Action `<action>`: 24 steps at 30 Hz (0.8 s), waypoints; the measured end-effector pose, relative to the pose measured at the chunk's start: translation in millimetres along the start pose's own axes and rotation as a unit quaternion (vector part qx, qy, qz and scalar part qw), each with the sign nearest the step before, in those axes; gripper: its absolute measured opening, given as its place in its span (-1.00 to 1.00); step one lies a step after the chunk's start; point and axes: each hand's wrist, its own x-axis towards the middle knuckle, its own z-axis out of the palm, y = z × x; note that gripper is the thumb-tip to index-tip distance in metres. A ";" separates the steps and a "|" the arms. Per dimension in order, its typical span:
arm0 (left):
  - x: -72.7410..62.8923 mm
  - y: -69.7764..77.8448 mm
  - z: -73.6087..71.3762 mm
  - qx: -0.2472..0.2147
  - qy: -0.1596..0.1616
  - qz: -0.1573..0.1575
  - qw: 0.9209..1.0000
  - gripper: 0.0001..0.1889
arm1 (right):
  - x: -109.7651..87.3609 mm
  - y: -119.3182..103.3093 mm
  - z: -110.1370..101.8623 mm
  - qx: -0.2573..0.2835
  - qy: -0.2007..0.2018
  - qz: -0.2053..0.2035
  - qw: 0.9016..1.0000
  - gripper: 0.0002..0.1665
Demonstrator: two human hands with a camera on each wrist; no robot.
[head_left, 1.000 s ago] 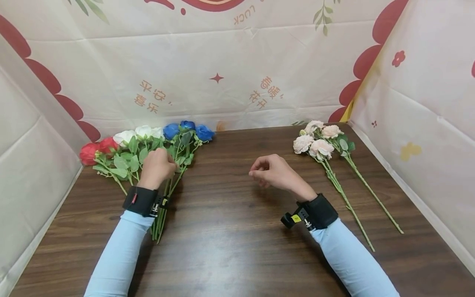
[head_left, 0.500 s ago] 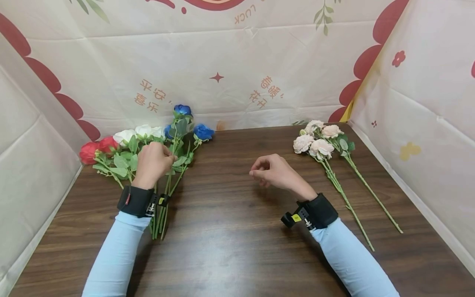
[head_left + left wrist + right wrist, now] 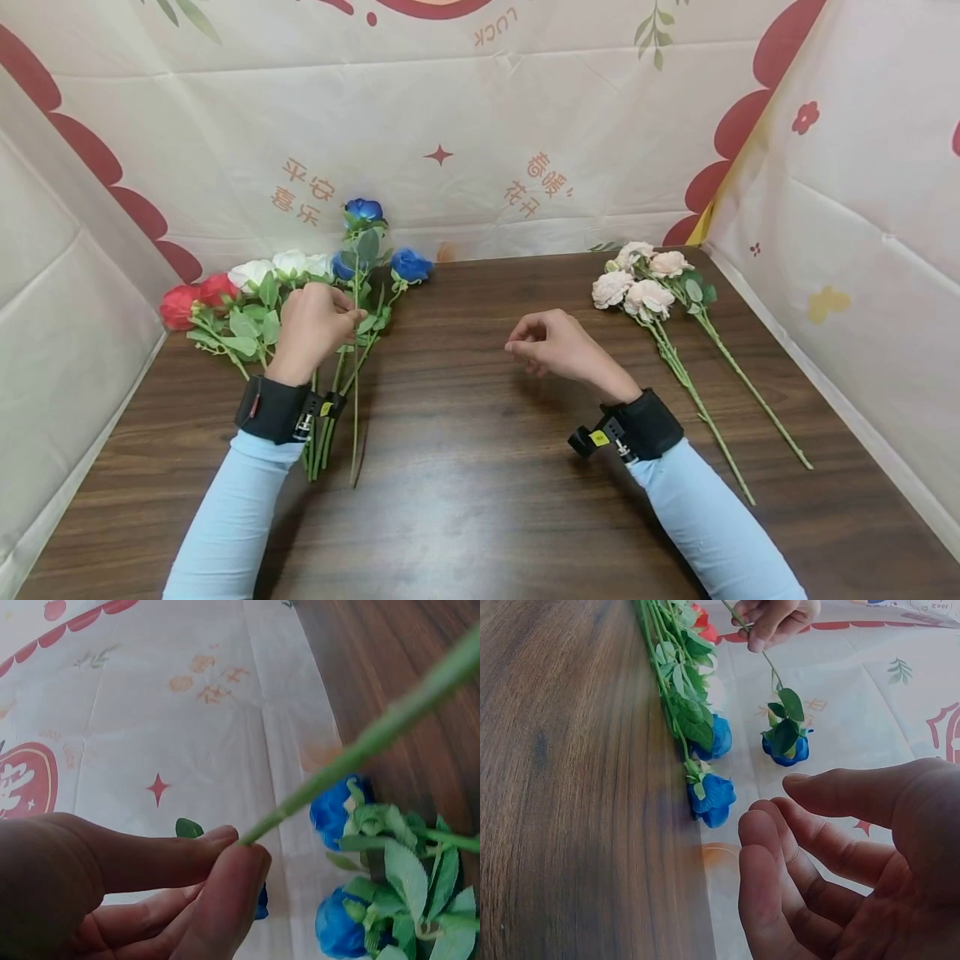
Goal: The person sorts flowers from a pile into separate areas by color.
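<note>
My left hand (image 3: 313, 327) pinches the green stem of a blue rose (image 3: 363, 210) between thumb and fingertip, seen closely in the left wrist view. That rose is raised off the table, its bloom above the others and its stem hanging down. Two more blue roses (image 3: 712, 800) lie on the table beside it. White roses (image 3: 251, 275) and red roses (image 3: 178, 308) lie to the left, their stems partly hidden by my left hand and wrist. My right hand (image 3: 558, 343) hovers over the middle of the table, fingers loosely curled, holding nothing.
Pale pink flowers (image 3: 648, 300) on long stems lie at the right of the dark wooden table (image 3: 465, 467). A printed cloth (image 3: 480, 108) stands behind the table, and pale cloth walls (image 3: 855, 217) close both sides.
My left hand has lifted one blue rose out of the group, raising its bloom and swinging its stem clear of the other stems. The right hand has barely moved.
</note>
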 end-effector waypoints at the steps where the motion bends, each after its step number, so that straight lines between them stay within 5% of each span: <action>1: -0.2 1.5 1.4 -0.005 -0.009 -0.004 1.000 -0.82 | 0.1 0.6 0.2 -0.001 0.000 -0.001 1.000 -0.81; 7: -1.0 14.2 14.2 -0.053 -0.067 -0.022 0.996 -0.80 | 0.8 0.8 2.7 -0.007 -0.004 -0.005 1.000 -0.79; 14: -7.6 35.1 34.7 -0.124 -0.106 -0.005 0.987 -0.82 | 1.8 -4.2 11.0 -0.004 -0.009 -0.025 1.000 -0.75; 24: -26.9 69.7 65.4 -0.190 -0.105 0.058 0.974 -0.89 | -0.6 -13.0 27.9 0.074 -0.010 -0.041 0.996 -0.70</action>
